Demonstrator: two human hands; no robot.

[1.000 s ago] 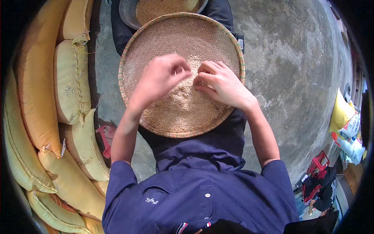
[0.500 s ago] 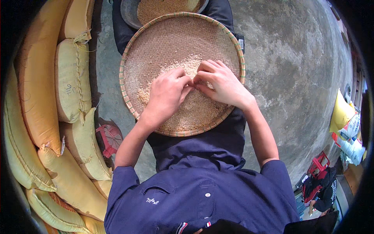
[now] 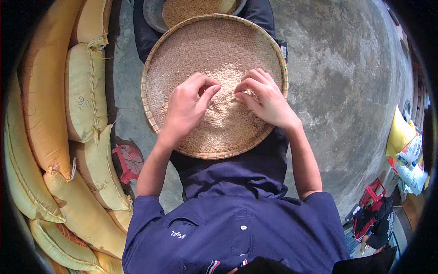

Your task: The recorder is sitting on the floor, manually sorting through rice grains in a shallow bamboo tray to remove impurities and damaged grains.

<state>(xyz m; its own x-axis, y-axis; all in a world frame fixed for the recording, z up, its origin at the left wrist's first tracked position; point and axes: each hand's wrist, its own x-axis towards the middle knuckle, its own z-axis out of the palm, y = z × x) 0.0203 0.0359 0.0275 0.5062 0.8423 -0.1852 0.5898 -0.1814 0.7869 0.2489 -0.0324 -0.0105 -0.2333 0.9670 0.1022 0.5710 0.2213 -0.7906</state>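
Note:
A round woven bamboo tray [image 3: 196,43] with a bound rim rests over my lap. Pale husked-looking grain [image 3: 223,114] is spread across its middle and near side. Over the left part of the grain, my left hand [image 3: 185,107] is closed, thumb and forefinger tips brought together. My right hand [image 3: 269,102] is closed in a similar pinch over the right part, its other fingers curled. A short gap separates the two hands. Whatever lies between the fingertips is too small to make out.
Beyond the tray stands a dark basin [image 3: 153,13] of brownish grain [image 3: 187,11]. Stuffed yellow sacks [image 3: 84,91] are stacked along the left, with a pink-red plastic object [image 3: 129,162] beside them. Bags [image 3: 413,146], a red stool [image 3: 373,192] and another person [image 3: 382,228] are at the right.
My hands, whose fingertips met over the grain, have moved apart. The left hand has shifted left and the right hand slightly right, baring the grain between them.

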